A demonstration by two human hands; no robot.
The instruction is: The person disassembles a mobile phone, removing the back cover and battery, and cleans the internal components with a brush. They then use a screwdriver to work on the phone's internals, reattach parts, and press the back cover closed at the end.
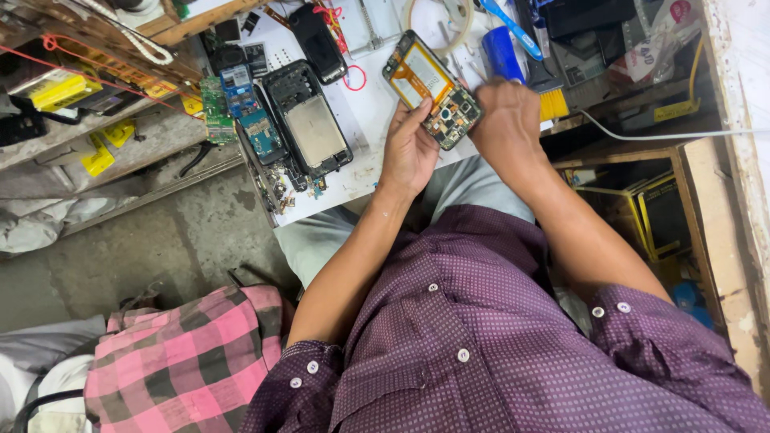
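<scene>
We log a white worktop (365,120) littered with parts. On it lies a black back-less phone frame with a silver plate (309,120), beside a blue and green circuit board (241,112). Held above the worktop's near edge: an opened phone with orange-edged battery and exposed board (431,88). Our left hand (409,152) grips its lower side, fingers curled round. Our right hand (507,120) closes on its right end; fingertips hidden. Behind: a yellow-bristled brush (552,103).
</scene>
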